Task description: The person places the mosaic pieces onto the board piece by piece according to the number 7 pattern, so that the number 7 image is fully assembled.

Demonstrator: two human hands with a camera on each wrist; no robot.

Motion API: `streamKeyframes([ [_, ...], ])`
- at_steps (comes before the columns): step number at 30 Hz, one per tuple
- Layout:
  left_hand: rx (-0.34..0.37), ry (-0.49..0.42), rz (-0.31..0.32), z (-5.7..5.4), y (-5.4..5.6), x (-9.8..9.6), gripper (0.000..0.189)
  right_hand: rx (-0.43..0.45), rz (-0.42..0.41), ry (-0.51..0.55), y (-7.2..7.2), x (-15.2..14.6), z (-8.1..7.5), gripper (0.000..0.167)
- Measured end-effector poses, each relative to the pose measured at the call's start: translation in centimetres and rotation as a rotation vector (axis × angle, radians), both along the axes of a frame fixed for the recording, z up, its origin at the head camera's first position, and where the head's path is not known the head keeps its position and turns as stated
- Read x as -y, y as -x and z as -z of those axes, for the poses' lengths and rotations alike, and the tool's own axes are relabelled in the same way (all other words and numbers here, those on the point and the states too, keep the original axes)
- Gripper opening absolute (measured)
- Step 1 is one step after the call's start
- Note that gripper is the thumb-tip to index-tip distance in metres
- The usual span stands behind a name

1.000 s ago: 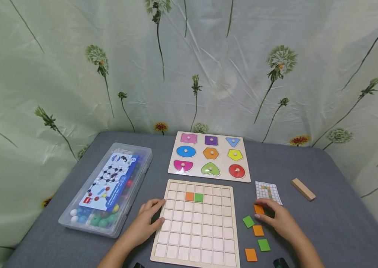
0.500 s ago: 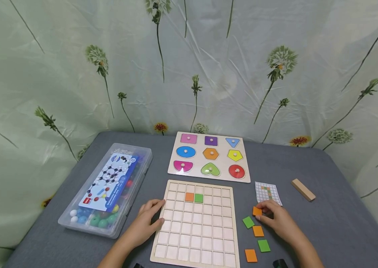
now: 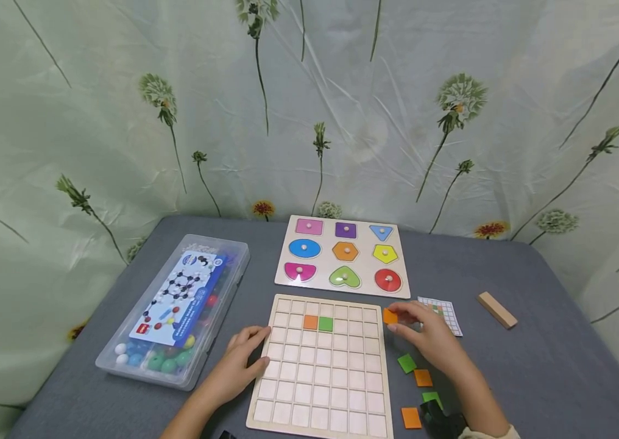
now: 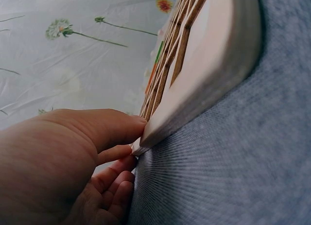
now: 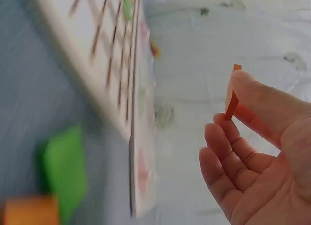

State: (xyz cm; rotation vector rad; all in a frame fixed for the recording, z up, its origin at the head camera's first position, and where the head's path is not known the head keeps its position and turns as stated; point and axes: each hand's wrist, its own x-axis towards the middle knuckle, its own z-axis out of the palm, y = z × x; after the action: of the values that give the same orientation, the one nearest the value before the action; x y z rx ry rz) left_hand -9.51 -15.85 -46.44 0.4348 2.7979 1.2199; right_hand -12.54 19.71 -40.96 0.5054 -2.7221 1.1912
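Observation:
My right hand (image 3: 431, 335) pinches an orange square tile (image 3: 390, 316) between thumb and fingers, just off the upper right edge of the wooden grid board (image 3: 317, 366). In the right wrist view the tile (image 5: 232, 94) is edge-on and raised, the other fingers loosely bent. The left hand (image 3: 244, 360) rests at the board's left side; in the left wrist view its thumb (image 4: 121, 128) and index fingertip touch the rim. An orange tile (image 3: 311, 322) and a green tile (image 3: 325, 324) sit side by side in the board's second row.
Right of the board lie loose green (image 3: 407, 364) and orange tiles (image 3: 423, 378). A small grid card (image 3: 449, 314) is partly behind the right hand. Beyond are a wooden block (image 3: 498, 311) and a knobbed shape puzzle (image 3: 317, 291). A clear plastic case (image 3: 178, 311) stands at left.
The right hand has carried the orange tile from near the card up and left to the board's right edge. The left hand and the board have stayed in place.

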Motion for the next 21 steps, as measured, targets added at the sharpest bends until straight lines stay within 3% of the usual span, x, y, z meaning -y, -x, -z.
streamKeyframes([
  [7, -0.003, 0.002, 0.000, 0.0, 0.0, 0.0, 0.051, -0.020, -0.072, 0.084, 0.9, 4.1, 0.0, 0.030],
  [15, -0.008, 0.001, -0.006, -0.1, 0.0, -0.1, 0.052, 0.018, -0.111, 0.096, 1.8, 6.4, 3.4, 0.026],
  [21, 0.003, -0.007, 0.000, 0.0, 0.0, 0.0, 0.052, 0.043, -0.085, 0.078, 1.9, 6.7, 4.7, 0.025],
])
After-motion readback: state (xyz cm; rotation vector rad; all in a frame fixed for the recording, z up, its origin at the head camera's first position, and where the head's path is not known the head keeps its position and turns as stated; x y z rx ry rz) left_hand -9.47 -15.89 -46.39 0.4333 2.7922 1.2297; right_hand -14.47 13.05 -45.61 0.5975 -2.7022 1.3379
